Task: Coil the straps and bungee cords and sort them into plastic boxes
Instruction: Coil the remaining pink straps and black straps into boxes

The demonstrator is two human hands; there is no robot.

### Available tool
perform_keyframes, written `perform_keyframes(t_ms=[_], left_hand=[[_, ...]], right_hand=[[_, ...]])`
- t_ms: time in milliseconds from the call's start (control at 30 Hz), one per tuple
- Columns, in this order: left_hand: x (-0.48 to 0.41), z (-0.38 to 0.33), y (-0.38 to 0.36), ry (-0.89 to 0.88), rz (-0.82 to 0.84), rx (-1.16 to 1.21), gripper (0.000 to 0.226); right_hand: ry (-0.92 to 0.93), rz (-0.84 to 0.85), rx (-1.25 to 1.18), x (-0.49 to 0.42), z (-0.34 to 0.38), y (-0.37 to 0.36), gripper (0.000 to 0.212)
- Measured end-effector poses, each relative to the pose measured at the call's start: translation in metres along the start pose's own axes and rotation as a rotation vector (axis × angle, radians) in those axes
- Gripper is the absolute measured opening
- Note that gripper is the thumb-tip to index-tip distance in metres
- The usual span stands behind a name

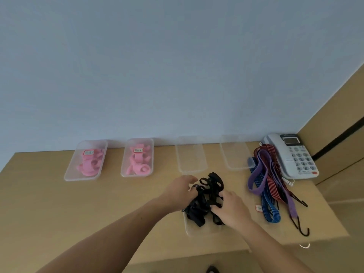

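Note:
A tangle of black straps (206,200) lies in a clear plastic box (199,230) near the table's front edge. My left hand (180,191) grips the tangle on its left side, and my right hand (229,208) grips it on the right. Two clear boxes at the back left hold coiled pink straps (89,160) and more pink straps (137,161). Two clear boxes (191,154) (235,152) stand at the back, with nothing visible in them. Purple, blue and red bungee cords (269,184) with black hooks lie loose to the right.
A white desk telephone (295,154) stands at the back right corner, with the cords partly on it. A small white label (258,208) lies by the blue cord. The wooden table (59,203) ends at a front edge near the box; a wall panel rises on the right.

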State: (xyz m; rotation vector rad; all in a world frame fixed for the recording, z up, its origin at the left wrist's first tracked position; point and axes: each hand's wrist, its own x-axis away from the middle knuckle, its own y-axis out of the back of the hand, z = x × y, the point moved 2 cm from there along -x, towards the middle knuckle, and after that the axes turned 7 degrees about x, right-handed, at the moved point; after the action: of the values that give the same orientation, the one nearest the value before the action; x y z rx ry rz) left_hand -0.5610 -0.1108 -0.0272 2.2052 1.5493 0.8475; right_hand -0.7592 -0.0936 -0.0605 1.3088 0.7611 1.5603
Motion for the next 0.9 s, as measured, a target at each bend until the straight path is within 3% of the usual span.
perform_keyframes(t_ms=[200,333,400,533,633,767,833,900], left_hand=[[0.004,-0.016,-0.021,0.092,-0.072,0.012,0.046],[0.013,-0.023,-0.021,0.108,-0.141,-0.016,0.048],[0.016,-0.030,-0.013,0.088,-0.154,0.000,0.052],[0.019,-0.060,0.004,-0.016,-0.143,0.049,0.065],[0.019,-0.092,0.014,-0.119,-0.078,0.117,0.071],[0.021,-0.129,0.029,-0.204,-0.010,0.409,0.067],[0.023,-0.139,0.041,-0.214,-0.048,0.461,0.064],[0.025,-0.147,0.051,-0.227,-0.099,0.489,0.045]], right_hand=[[0.020,0.103,-0.136,-0.008,-0.006,-0.002,0.043],[0.000,0.159,-0.405,-0.011,-0.003,0.024,0.016],[0.033,0.129,-0.532,-0.011,0.001,0.048,0.032],[0.054,0.006,-0.772,-0.006,0.009,0.109,0.020],[0.071,0.053,-0.962,0.001,0.020,0.144,0.021],[0.178,-0.031,-1.068,0.010,0.034,0.180,0.015],[0.197,-0.056,-1.191,0.014,0.038,0.195,0.024],[0.248,-0.062,-1.217,0.020,0.043,0.209,0.040]])
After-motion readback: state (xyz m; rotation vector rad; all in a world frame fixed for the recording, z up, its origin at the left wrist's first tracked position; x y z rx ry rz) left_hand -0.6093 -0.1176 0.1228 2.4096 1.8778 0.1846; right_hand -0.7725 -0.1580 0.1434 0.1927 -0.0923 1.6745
